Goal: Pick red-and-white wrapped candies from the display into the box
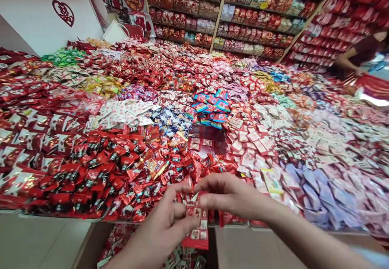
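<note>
Both of my hands meet near the front edge of the candy display. My left hand (167,224) is closed on a red packet (199,238) printed with rows of small pale squares, the thumb across its front. At the packet's top, my right hand (226,194) pinches with thumb and fingertips; a small pale bit shows between the hands. The packet hangs upright, its upper part partly hidden by my fingers. Loose red wrapped candies (136,196) lie just behind my hands. Farther back is a gap with similar printed packets (200,143) in it.
Heaps of wrapped sweets cover the display, among them blue packets (212,107) and lilac packets (322,196). Below its front edge stands an open box (91,240) of packets. Stocked shelves (219,13) line the back. A person (358,58) stands at the far right.
</note>
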